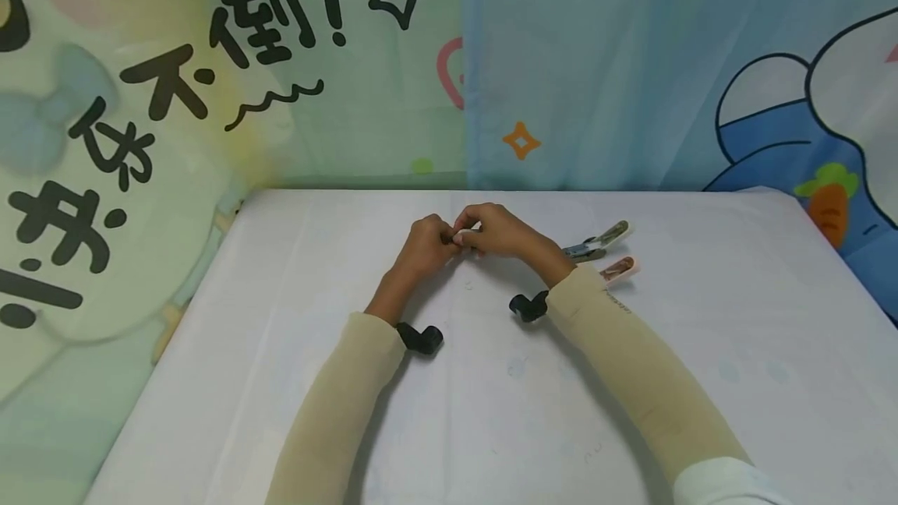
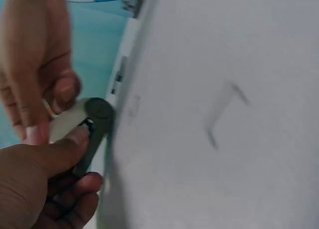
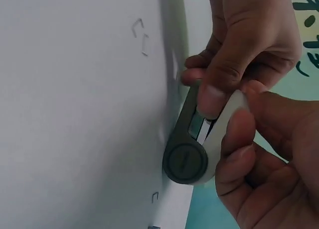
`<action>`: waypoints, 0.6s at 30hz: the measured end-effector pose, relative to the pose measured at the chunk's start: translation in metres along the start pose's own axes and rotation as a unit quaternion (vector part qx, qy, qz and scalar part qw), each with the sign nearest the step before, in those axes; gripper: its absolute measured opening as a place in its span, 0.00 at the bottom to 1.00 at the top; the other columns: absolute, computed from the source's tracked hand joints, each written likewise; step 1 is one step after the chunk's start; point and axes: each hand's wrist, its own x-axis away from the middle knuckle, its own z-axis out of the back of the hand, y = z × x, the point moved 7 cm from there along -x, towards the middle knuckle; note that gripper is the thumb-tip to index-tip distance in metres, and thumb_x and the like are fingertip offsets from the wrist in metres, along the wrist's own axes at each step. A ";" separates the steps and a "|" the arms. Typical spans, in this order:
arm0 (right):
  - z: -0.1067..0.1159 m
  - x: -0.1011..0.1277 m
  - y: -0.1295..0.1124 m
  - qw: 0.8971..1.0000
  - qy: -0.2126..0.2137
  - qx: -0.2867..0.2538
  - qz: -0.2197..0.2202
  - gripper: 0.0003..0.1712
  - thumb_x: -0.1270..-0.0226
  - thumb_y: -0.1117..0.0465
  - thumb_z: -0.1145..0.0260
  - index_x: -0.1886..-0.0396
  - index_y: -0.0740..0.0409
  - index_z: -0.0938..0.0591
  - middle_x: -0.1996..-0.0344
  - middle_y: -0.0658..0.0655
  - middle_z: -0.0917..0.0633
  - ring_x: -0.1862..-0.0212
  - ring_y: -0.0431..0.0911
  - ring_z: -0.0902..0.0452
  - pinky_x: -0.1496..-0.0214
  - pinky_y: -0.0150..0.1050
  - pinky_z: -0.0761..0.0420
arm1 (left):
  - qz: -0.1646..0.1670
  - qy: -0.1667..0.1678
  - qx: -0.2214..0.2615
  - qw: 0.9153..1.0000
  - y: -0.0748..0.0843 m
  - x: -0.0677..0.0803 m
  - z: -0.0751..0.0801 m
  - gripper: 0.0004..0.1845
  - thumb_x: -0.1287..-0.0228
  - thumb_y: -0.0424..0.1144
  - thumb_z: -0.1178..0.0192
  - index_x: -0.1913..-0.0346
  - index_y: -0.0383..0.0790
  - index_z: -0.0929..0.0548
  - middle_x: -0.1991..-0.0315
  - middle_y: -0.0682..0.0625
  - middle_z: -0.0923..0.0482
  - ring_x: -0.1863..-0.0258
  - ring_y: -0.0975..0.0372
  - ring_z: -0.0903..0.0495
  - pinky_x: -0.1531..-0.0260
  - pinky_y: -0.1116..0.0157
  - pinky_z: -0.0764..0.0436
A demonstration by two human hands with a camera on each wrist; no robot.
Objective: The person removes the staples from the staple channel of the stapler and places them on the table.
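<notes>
Hands meet at centre frame above the white bench (image 1: pixel 281 380), left hand (image 1: pixel 421 248) and right hand (image 1: pixel 494 228) both pinching a small staple remover (image 3: pixel 192 149), seemingly light, stiff and slippery, best gripped at its flat sides.

Curled fingers (image 1: pixel 449 236) hide most of the small grey tool (image 3: pixel 187 157); its far end stays unseen.

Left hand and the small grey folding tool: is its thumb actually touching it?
Touching. In the right wrist view the left hand presses its thumb onto the grey folding tool, no gap showing. The right hand pinches the tool's white side too.
</notes>
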 end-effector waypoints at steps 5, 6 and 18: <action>0.004 0.013 0.001 0.999 0.029 -0.039 0.021 0.12 0.25 0.64 0.43 0.49 0.63 0.19 0.57 0.59 0.17 0.74 0.49 0.21 0.70 0.40 0.25 | 0.026 -0.028 0.021 0.999 -0.003 0.006 -0.003 0.06 0.41 0.35 0.30 0.68 0.34 0.12 0.69 0.49 0.25 0.68 0.60 0.26 0.69 0.67 0.25; 0.005 0.015 0.001 0.998 0.036 -0.047 0.024 0.13 0.25 0.64 0.44 0.48 0.64 0.19 0.59 0.60 0.17 0.74 0.51 0.21 0.70 0.41 0.26 | 0.028 -0.030 0.023 0.999 -0.004 0.007 -0.004 0.06 0.41 0.35 0.30 0.67 0.34 0.12 0.68 0.49 0.25 0.68 0.60 0.25 0.67 0.66 0.25; 0.025 0.039 0.010 0.965 0.133 -0.212 0.077 0.14 0.28 0.61 0.38 0.49 0.64 0.18 0.63 0.64 0.16 0.71 0.57 0.21 0.65 0.48 0.21 | 0.023 -0.038 0.079 0.996 -0.005 0.014 -0.001 0.11 0.39 0.31 0.33 0.54 0.33 0.15 0.59 0.45 0.17 0.63 0.59 0.17 0.64 0.67 0.20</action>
